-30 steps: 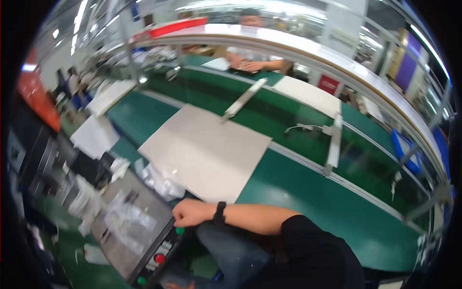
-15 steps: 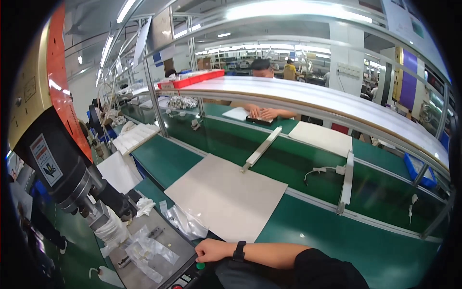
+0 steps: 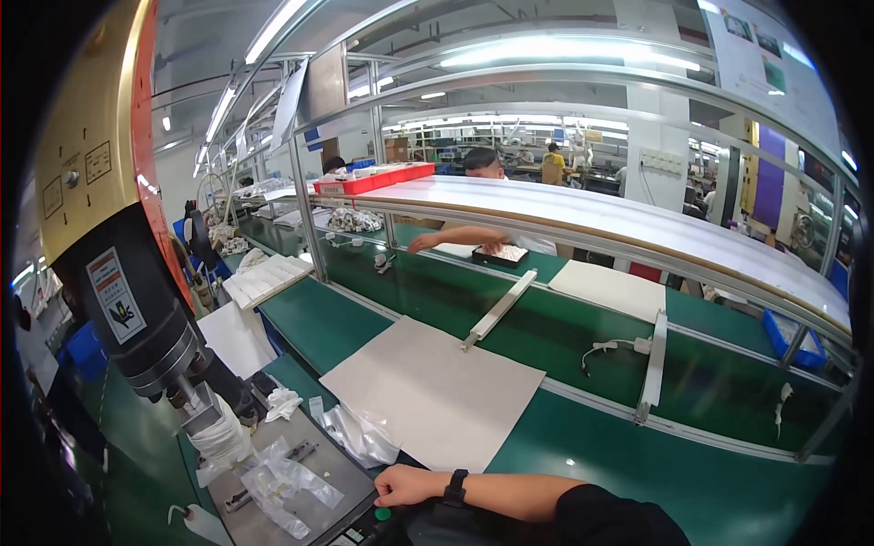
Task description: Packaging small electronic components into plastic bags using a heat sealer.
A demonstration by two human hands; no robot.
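Observation:
My right hand (image 3: 407, 485) is curled into a loose fist at the near edge of the press base, with a black band on the wrist. Just below the knuckles sits a green push button (image 3: 382, 514); whether the hand touches it I cannot tell. Nothing shows in the fist. My left hand is out of view. Left of the fist, clear plastic bags (image 3: 284, 482) lie on the grey metal press table (image 3: 332, 464). Above this table hangs the press head (image 3: 137, 318), black and gold, its lower end over a white wrapped bundle (image 3: 221, 437).
A beige sheet (image 3: 432, 387) covers part of the green bench (image 3: 628, 464), beside a crumpled clear bag (image 3: 360, 435). Metal rails and a shelf with a red tray (image 3: 373, 178) cross beyond. A co-worker (image 3: 482, 164) sits opposite, near a dark box (image 3: 501, 256) of small pale pieces.
The view has shifted, so the bench sits slightly lower in the picture. The co-worker's one arm has swung out to the left, uncovering the dark box. My right hand stays beside the button.

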